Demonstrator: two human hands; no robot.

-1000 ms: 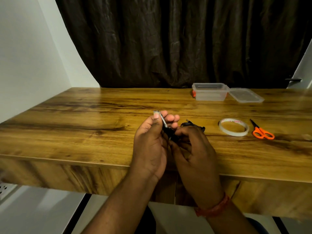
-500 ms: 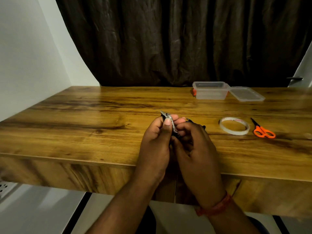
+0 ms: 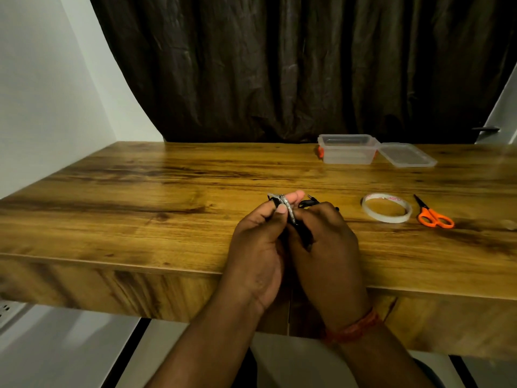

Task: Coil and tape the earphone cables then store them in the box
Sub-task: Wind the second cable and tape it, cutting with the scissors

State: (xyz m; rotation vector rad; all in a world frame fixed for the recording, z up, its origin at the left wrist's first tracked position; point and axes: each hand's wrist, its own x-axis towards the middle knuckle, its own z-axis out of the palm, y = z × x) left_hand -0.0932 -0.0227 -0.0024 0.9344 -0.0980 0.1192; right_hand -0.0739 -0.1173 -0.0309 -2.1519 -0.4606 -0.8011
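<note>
Both hands meet over the front of the wooden table (image 3: 140,197). My left hand (image 3: 260,247) pinches a strip of clear tape against the coiled black earphone cable (image 3: 303,231), thumb on top. My right hand (image 3: 327,242) curls round the same black coil from the right. The cable's plug end (image 3: 309,202) sticks out behind the fingers. Most of the coil is hidden between the palms. A clear plastic box (image 3: 347,151) stands open at the back right, its lid (image 3: 407,155) lying beside it.
A roll of clear tape (image 3: 387,207) lies flat to the right of my hands. Orange-handled scissors (image 3: 433,215) lie just past it. A dark curtain hangs behind the table, and a white wall runs along the left.
My left thumb has brought the tape strip down from its raised position onto the coil. Both hands have closed together and shifted slightly right.
</note>
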